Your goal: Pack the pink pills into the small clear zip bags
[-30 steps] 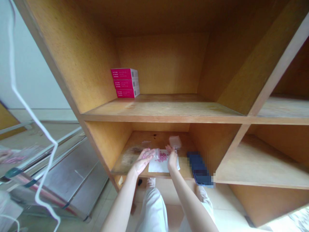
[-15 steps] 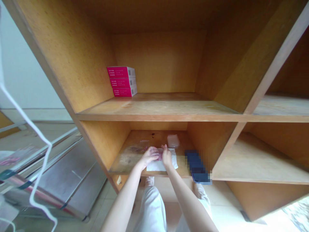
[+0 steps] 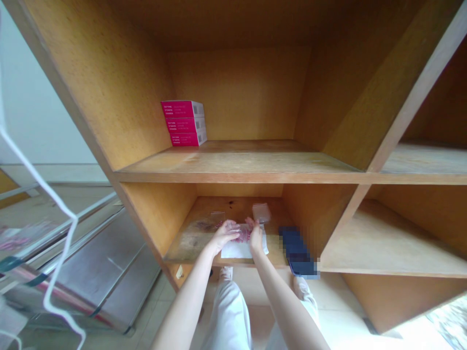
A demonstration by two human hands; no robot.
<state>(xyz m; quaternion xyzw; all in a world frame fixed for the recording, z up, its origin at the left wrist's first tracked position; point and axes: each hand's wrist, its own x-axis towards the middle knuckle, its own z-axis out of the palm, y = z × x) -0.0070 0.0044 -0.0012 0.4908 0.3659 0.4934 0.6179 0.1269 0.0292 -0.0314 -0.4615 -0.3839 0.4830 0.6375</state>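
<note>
My left hand (image 3: 224, 236) has its fingers curled around the edge of a clear plastic bag whose outline is faint. Small pink pieces (image 3: 242, 236) show between my two hands, above a white sheet of paper (image 3: 235, 251). At the right of them, my right hand (image 3: 256, 237) is closed, with more pink pieces at its fingertips; their exact kind is too small to make out. Behind my right hand lies a clear zip bag (image 3: 261, 212). Another small clear bag (image 3: 218, 217), with pink bits near it, lies behind my left hand.
Three pink boxes (image 3: 184, 123) are stacked on the upper shelf (image 3: 241, 160). A dark, pixelated flat object (image 3: 296, 248) lies at the lower shelf's right front. On the left stand a metal-framed cart (image 3: 105, 257) and a hanging white cable (image 3: 60, 199).
My right hand has shifted slightly right, away from my left, and its fingers have turned. More pink pieces show between the hands and at the right fingertips.
</note>
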